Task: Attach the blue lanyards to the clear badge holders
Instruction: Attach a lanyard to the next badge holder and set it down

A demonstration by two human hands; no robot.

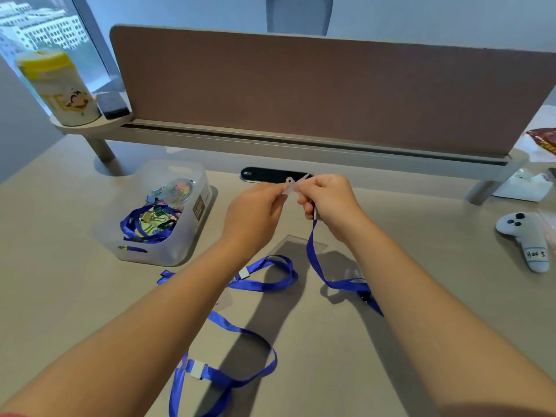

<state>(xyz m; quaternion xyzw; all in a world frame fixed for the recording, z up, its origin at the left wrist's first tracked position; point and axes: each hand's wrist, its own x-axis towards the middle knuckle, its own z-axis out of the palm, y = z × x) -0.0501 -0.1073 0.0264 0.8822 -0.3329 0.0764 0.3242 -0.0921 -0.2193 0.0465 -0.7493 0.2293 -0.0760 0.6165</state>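
Both hands pinch: left hand [255, 212] a clear badge holder [290, 186], right hand [328, 200], at three o'clock, the blue lanyard [313, 251]'s clip. Misaligned, the clip could miss the holder's slot.

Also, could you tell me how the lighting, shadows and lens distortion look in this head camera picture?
Head view: dark arm shadows fall on the desk below the left hand and right hand; the partition and desk edges bow from the wide lens; the yellow-lidded canister looks soft; the clear badge holder is hard to make out.
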